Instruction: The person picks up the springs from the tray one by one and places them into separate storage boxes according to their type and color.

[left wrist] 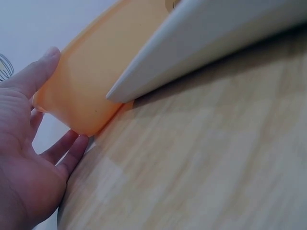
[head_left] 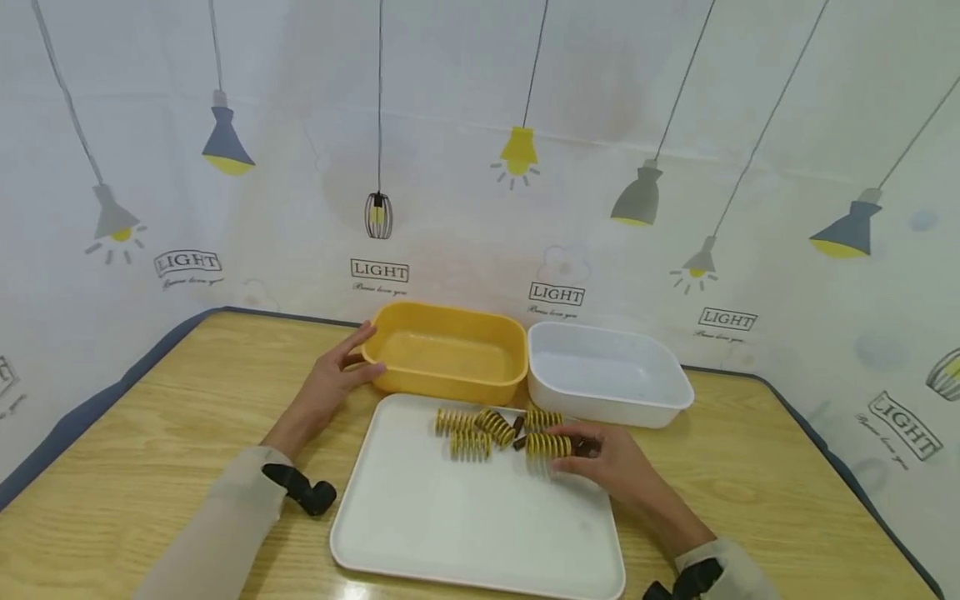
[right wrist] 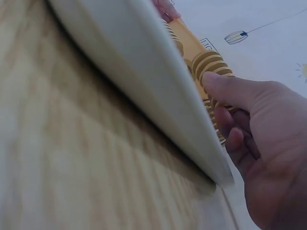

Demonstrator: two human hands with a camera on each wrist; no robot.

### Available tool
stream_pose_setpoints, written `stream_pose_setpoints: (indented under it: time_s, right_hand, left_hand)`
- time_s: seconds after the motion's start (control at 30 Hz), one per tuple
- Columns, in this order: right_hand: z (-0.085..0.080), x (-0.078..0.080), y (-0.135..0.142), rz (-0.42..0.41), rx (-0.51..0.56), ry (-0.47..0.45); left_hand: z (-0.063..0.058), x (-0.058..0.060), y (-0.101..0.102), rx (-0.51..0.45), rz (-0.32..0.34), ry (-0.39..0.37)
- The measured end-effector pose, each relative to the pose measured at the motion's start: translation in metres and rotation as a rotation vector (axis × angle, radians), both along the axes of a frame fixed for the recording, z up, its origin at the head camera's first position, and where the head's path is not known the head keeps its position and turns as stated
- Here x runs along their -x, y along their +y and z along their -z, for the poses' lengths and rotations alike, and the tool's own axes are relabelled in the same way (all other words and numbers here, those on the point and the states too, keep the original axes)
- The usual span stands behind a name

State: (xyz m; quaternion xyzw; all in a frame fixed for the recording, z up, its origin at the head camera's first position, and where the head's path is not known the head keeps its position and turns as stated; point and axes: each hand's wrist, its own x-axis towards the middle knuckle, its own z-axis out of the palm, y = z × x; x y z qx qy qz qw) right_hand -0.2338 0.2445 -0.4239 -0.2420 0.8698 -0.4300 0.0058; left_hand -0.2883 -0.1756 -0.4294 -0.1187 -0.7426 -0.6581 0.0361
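Between thumb and fingers, my right hand [head_left: 611, 462] pinches a yellow coil spring [head_left: 548, 447] at its right end, over the white tray [head_left: 480, 521]. In the right wrist view the thumb lies along the coils of that spring [right wrist: 211, 66]. Other yellow springs [head_left: 471, 445] lie beside it near the tray's far edge, with small dark brown pieces [head_left: 518, 426] among them. My left hand [head_left: 330, 383] holds the left end of a yellow plastic bin [head_left: 442, 385]. Seen from the left wrist, its thumb rests near the rim and fingertips touch low on the bin [left wrist: 91, 91].
A white plastic bin [head_left: 607, 404] stands right of the yellow one, both behind the tray. All rest on a wood-grain table [head_left: 180, 417]. Behind it hangs a cloth backdrop [head_left: 450, 100] printed with lamps.
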Motion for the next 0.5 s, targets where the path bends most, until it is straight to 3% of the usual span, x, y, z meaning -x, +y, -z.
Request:
stream_pose_setpoints:
  time_s: [0.3, 0.5]
  right_hand:
    - [-0.016, 0.006, -0.008, -0.037, 0.053, -0.01]
    - [-0.042, -0.005, -0.025, -0.066, 0.07, 0.014]
  left_hand:
    - [0.001, 0.0, -0.002, -0.017, -0.002, 0.0]
    - [0.0, -0.001, 0.001, -0.011, -0.006, -0.002]
